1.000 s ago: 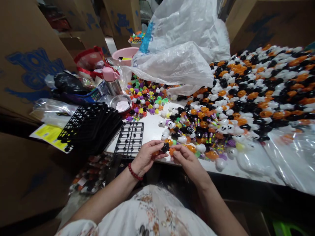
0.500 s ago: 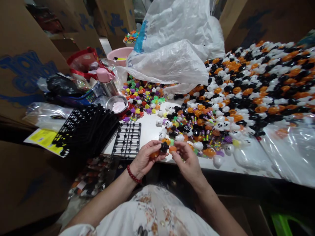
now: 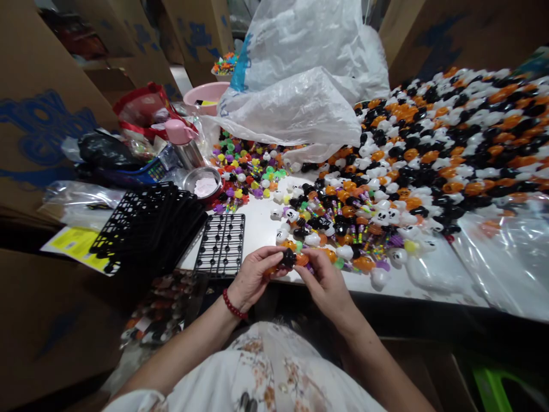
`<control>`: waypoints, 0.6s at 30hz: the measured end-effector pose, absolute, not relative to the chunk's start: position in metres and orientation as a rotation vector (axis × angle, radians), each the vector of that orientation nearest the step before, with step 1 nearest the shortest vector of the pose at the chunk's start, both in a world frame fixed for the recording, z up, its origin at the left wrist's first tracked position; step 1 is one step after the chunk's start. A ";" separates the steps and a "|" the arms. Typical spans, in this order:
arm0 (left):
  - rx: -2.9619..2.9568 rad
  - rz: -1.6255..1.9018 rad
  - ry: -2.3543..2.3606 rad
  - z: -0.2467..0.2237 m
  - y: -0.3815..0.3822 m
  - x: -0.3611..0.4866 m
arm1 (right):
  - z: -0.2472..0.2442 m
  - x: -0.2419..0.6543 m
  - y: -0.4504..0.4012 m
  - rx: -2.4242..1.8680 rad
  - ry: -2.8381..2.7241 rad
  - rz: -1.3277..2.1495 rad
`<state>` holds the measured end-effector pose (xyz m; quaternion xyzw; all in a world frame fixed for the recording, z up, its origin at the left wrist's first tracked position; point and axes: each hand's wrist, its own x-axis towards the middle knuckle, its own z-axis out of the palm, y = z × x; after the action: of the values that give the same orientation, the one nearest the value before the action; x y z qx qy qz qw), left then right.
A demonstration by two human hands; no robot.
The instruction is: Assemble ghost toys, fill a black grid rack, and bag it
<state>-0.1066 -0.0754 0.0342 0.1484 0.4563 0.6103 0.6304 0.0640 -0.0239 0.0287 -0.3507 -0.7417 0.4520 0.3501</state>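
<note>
My left hand [image 3: 256,273] is closed around a small black plastic piece [image 3: 289,258], with a bit of orange showing beneath its fingers. From the other side, my right hand [image 3: 325,280] pinches a small orange plastic piece [image 3: 302,260] between thumb and fingers. The two pieces meet or nearly meet at the table's front edge; whether they are joined is hidden by the fingers. Just beyond lies a heap of small toys [image 3: 338,220], with white skull-like heads, orange and black pieces and tubes of coloured beads. A black plastic grid tray [image 3: 220,245] rests flat left of my hands.
More black trays [image 3: 150,226] are stacked at the left, by a metal bowl [image 3: 203,184] and a pink-topped flask [image 3: 182,140]. A large white plastic bag [image 3: 295,106] stands behind. Orange, black and white pieces [image 3: 454,143] cover the right side, near clear bags [image 3: 510,257].
My right hand has brought the orange piece closer against the black piece in my left hand. The left hand has barely moved, and the view has shifted slightly.
</note>
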 end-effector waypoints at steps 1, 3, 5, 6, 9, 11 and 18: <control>0.338 1.399 1.045 0.034 -0.075 -0.107 | 0.030 0.065 -0.023 -0.902 -1.969 1.114; 0.332 1.397 1.054 0.032 -0.075 -0.107 | 0.033 0.068 -0.021 -0.868 -2.046 1.018; 0.337 1.393 1.064 0.031 -0.076 -0.107 | 0.034 0.070 -0.020 -0.834 -2.109 0.960; 0.349 1.387 1.067 0.031 -0.076 -0.108 | 0.034 0.071 -0.019 -0.822 -2.138 0.941; 0.402 1.365 1.080 0.032 -0.076 -0.109 | 0.033 0.074 -0.017 -0.805 -2.205 0.926; 0.419 1.349 1.102 0.032 -0.077 -0.110 | 0.033 0.075 -0.017 -0.790 -2.234 0.957; 0.393 1.252 1.117 0.032 -0.077 -0.111 | 0.036 0.077 -0.015 -0.741 -2.220 1.149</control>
<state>-0.1105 -0.0770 0.0322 0.1729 0.4921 0.5512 0.6513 0.0769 -0.0148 0.0360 -0.2742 -0.8212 0.4252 0.2639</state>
